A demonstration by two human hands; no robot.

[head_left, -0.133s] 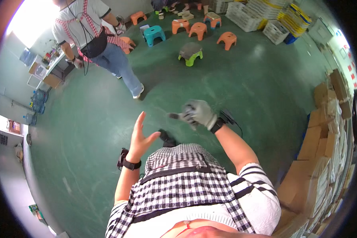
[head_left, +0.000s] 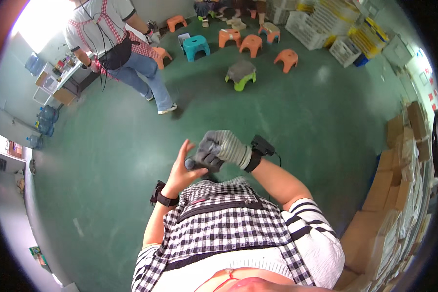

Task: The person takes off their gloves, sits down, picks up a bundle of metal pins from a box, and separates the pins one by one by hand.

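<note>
My bare left hand [head_left: 181, 174] is raised in front of my checked apron [head_left: 224, 221], thumb and fingers apart. My right hand [head_left: 226, 148] wears a striped grey work glove with darker grey fingers, and those fingers are curled closed. From them hangs a loose, crumpled grey glove [head_left: 205, 165], partly hidden by my fingers. One rounded tip of it reaches between my left thumb and fingers; whether it touches the skin I cannot tell. Both wrists carry black straps with small dark devices.
A person in a red checked apron [head_left: 114, 46] stands ahead left. Low plastic stools, including a green one with a grey top [head_left: 241, 74] and a blue one [head_left: 196, 46], stand ahead. Stacked crates [head_left: 306, 30] are far right, cardboard boxes [head_left: 365, 233] along the right, water bottles [head_left: 45, 121] at left.
My right hand has moved left with the loose glove, closer to my left hand. My left hand has shifted slightly right, and the two hands now almost meet.
</note>
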